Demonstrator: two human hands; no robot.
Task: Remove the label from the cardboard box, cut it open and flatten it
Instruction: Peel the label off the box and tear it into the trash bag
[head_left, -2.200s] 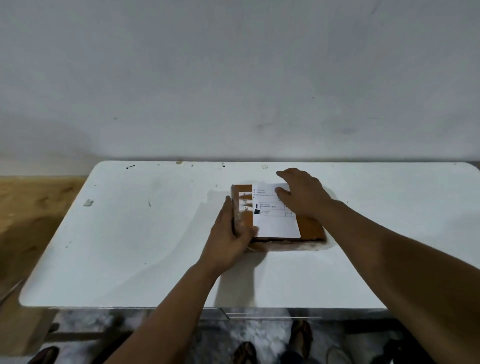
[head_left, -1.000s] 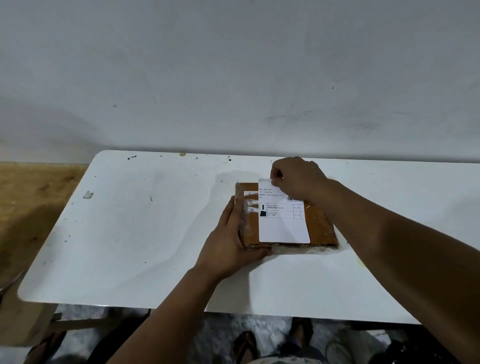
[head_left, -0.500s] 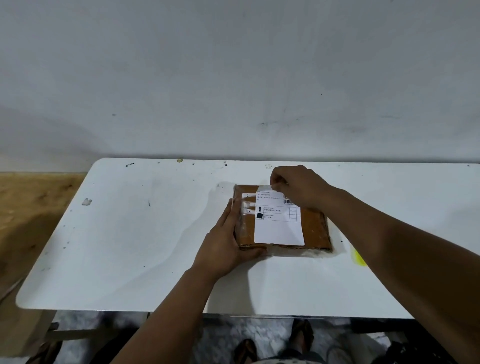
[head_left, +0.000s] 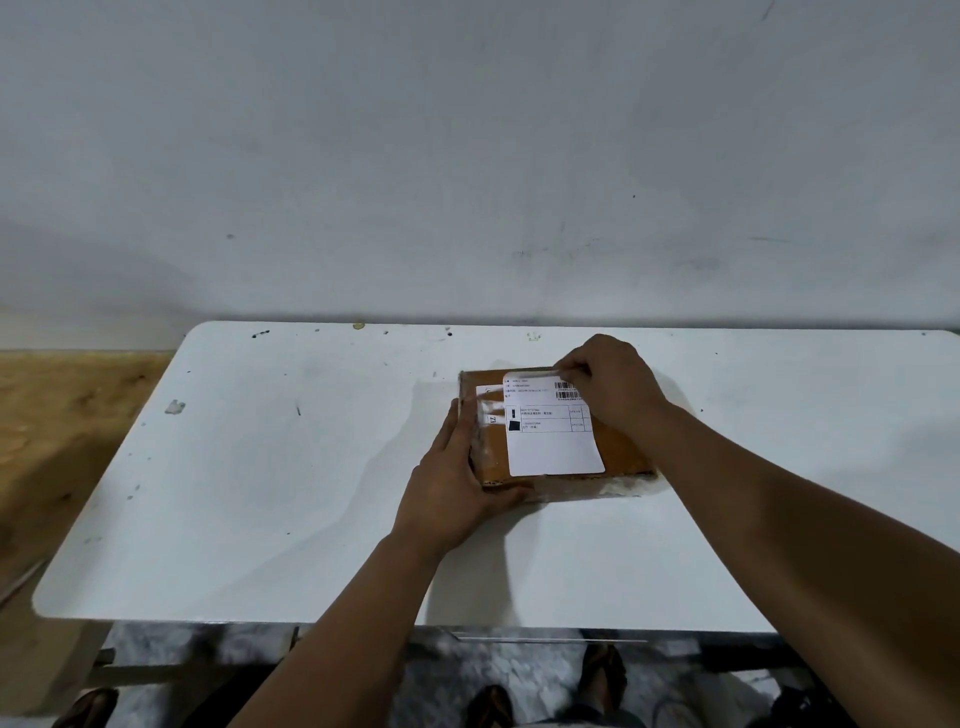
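A flat brown cardboard box (head_left: 621, 452) lies on the white table (head_left: 270, 467), right of its middle. A white shipping label (head_left: 553, 441) covers most of the box top; its far edge is curled up off the cardboard. My right hand (head_left: 610, 384) pinches that lifted far edge near the barcode. My left hand (head_left: 457, 483) grips the box's near left corner, fingers along the left side and thumb along the front. Clear tape shines on the left end of the box.
The table stands against a pale grey wall (head_left: 467, 156). A wooden surface (head_left: 57, 426) lies to the left, lower than the table. Sandalled feet (head_left: 602, 675) show on the floor under the table's near edge.
My right hand went from resting on the label to pinching its far edge, which has lifted and curled. My left hand has kept its hold on the box's left corner.
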